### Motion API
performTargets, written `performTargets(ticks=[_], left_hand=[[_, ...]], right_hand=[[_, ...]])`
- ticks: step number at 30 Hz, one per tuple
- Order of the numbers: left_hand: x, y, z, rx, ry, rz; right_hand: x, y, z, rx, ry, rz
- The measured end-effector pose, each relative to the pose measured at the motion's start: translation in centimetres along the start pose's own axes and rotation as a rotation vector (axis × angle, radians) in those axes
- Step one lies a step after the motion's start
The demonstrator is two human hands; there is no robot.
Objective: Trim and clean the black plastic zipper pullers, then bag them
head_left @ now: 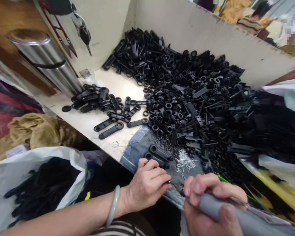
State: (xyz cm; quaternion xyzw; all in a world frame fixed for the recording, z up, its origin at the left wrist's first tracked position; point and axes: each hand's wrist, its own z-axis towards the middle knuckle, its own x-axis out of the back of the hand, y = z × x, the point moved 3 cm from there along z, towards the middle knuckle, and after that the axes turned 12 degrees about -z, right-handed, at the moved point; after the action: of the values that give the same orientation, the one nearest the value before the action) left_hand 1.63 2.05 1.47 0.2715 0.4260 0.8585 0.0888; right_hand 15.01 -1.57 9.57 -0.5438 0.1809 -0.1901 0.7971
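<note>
My right hand [203, 216] is wrapped around a grey powered screwdriver [213, 203], its tip pointing left toward my left hand [147, 185]. The left fingers are bent and closed on a small black plastic part [169, 181], mostly hidden by them; the tip meets or nearly meets it. Just beyond lie black lever-shaped pieces [161, 153] with ringed ends. To their right, a small pile of silver screws or pins [185, 162] rests on a dark blue cloth [135, 149].
A large heap of black plastic parts and rings [172, 82] covers the back of the table. More lever-shaped pieces [110, 129] lie at left. Beside them stands a steel flask [49, 62], with red-handled snips [61, 32] hanging near. A white sack [75, 160] holds black parts.
</note>
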Motion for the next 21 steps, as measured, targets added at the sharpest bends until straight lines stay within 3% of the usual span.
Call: performTargets(ticks=[7, 21], left_hand=[[0.2, 0.1, -0.1, 0.020, -0.004, 0.011], [0.0, -0.3, -0.1, 0.056, -0.007, -0.042]], right_hand=[[0.4, 0.1, -0.4, -0.028, 0.013, -0.037], [-1.2, 0.6, 0.0, 0.001, -0.070, -0.068]])
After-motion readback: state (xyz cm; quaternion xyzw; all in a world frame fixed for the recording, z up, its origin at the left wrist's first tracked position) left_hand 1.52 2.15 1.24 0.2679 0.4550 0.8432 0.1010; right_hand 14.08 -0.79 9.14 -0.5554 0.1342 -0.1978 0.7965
